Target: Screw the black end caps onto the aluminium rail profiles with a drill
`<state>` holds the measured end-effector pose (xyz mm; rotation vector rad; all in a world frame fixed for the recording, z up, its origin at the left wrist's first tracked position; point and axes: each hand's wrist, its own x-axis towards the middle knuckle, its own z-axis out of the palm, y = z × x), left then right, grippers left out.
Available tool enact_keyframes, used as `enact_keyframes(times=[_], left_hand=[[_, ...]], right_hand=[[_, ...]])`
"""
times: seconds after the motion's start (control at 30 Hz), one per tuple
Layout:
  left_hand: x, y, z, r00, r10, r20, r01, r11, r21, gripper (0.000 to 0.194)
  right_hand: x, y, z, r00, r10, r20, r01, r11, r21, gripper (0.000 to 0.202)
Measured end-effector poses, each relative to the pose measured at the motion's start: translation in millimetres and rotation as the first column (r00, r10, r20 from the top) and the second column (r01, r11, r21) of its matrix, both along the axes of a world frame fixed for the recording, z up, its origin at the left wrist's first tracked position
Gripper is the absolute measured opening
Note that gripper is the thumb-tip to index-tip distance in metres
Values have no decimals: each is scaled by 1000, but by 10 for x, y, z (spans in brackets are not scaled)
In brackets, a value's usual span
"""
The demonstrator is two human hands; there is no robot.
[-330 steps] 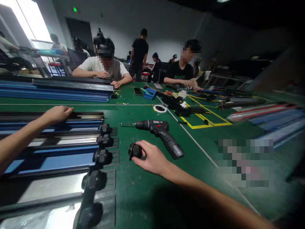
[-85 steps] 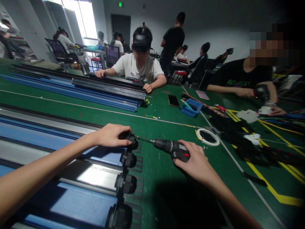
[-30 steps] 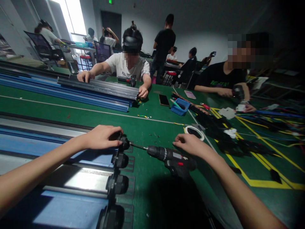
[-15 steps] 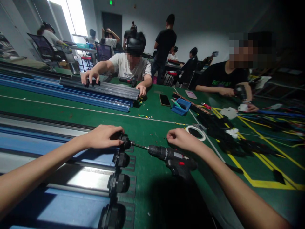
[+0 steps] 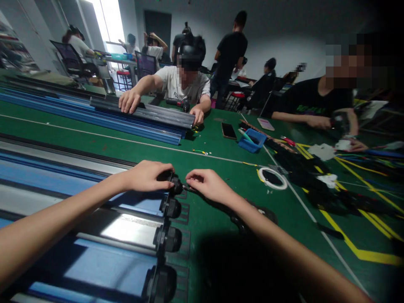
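My left hand (image 5: 151,174) is closed around the near-right end of a blue and silver metal profile (image 5: 135,198), thumb and fingers at its black cable gland (image 5: 176,184). Just right of that gland, the fingers of my right hand (image 5: 206,183) are pinched together at the tip of a driver bit. Whatever they hold is too small or hidden to make out. Beneath my right forearm lies a black power drill (image 5: 268,214), mostly covered, its bit pointing at the gland. More profiles with black cable glands (image 5: 172,240) lie side by side below my left arm.
Across the green table (image 5: 214,145), a person grips a dark profile (image 5: 158,114) lying over blue ones. Further right are a phone (image 5: 228,130), a blue bin (image 5: 251,140), a white ring-shaped roll (image 5: 280,185) and dark cable bundles (image 5: 303,185). Another person holds a drill.
My right hand has moved left from above the drill to the bit's tip by the gland. My left hand stays on the profile's end. The view has shifted slightly left.
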<state>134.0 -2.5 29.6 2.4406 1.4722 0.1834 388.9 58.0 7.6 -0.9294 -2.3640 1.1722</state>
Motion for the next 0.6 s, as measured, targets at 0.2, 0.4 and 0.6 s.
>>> enact_keyframes(times=[0.2,0.4,0.6], left_hand=[[11,-9,23,1000,10,-14,-10,1000,1,45],[3,-8,26,1000,14,-16,-14,1000,-2,44],[-1,-8,17,1000,7,-8,-7,1000,8,43]], right_hand=[[51,-30,-1,998,41,55,-37,996,-78,19],[167,39,-36,998,-16,60,19,998,-62,19],[203,191,14,971,-232,-60,237,965,116,19]])
